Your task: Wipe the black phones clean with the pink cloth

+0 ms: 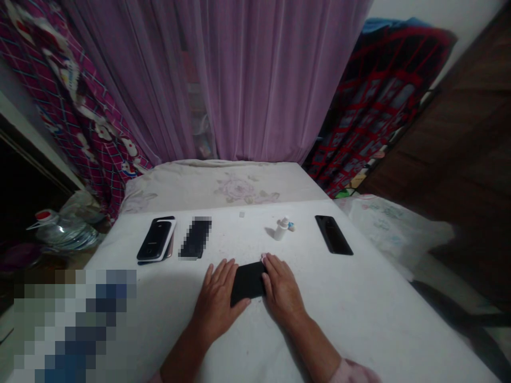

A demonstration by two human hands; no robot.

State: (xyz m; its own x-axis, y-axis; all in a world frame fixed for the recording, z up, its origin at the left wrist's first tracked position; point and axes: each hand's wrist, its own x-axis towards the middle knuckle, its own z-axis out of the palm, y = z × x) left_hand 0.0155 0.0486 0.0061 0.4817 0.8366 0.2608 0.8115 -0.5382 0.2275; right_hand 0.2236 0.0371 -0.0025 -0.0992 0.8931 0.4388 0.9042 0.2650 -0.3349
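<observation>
A flat black phone (248, 282) lies sideways on the white-covered table between my hands. My left hand (217, 298) grips its left end, fingers along the far side and thumb on the near edge. Over the right end, my right hand (281, 290) is bent with the fingers together. A bit of pale pink, cloth-like material (263, 257) pokes out at its fingertips; most of it is hidden. Beyond the right hand stands a small white spray bottle (281, 230), with a small blue-and-white item (291, 226) beside it.
Stacked phones (156, 239) lie at the left, near another dark phone (195, 238) that is partly pixelated. A black phone (334, 234) rests at the right. A small pale square (241, 214) lies farther back. Purple curtains (255, 80) hang behind the table; a water jug (64, 230) stands left.
</observation>
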